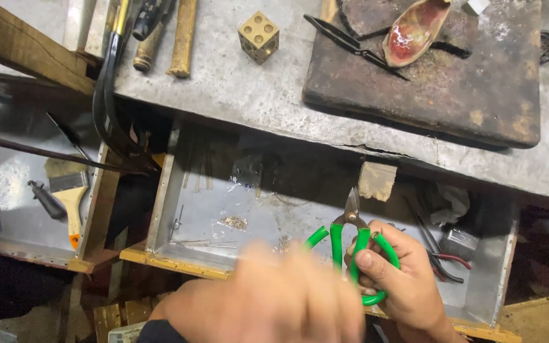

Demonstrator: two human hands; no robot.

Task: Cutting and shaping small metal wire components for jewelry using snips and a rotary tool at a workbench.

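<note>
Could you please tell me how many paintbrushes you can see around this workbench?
1. The paintbrush lies in the left tray, beside a dark-handled tool. More could be hidden under the bench top or behind the blurred left hand.

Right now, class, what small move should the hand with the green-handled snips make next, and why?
Probably hold the snips steady with the right hand. The left hand is blurred close in front of them, and the blades point up over the metal drawer, nothing visibly between them.
</note>
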